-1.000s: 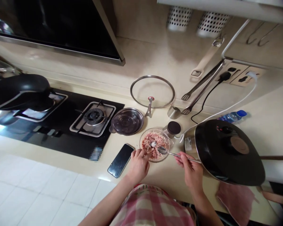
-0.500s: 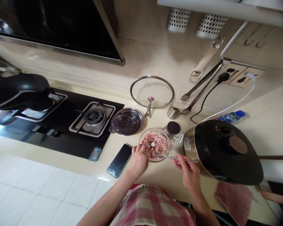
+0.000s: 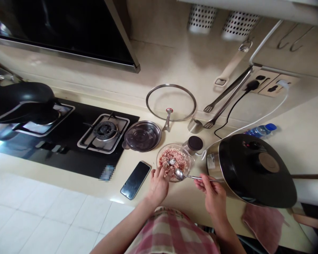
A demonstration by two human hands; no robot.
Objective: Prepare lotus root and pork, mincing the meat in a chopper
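Note:
A clear glass bowl (image 3: 190, 165) of pinkish minced meat (image 3: 178, 155) stands on the counter, a white-topped chopper blade (image 3: 172, 162) upright in its middle. My left hand (image 3: 159, 185) is at the bowl's near left rim, fingers curled over the edge; the fingertips are partly hidden. Pinched in my right hand (image 3: 212, 192) is the handle of a metal spoon (image 3: 179, 174). The spoon's head is over the near side of the bowl, close to my left fingers. Whether it touches the meat I cannot tell.
A phone (image 3: 135, 180) lies left of the bowl, with a steel lid-like dish (image 3: 143, 136) and gas hob (image 3: 106, 131) beyond. A dark-lidded jar (image 3: 194, 144) stands behind the bowl. The large black-lidded cooker (image 3: 254, 173) is close to my right hand. A glass lid (image 3: 171, 102) leans on the wall.
The spoon has turned so its head shows more fully, and it has shifted slightly over the bowl. My left hand has moved a little right and nearer me along the rim.

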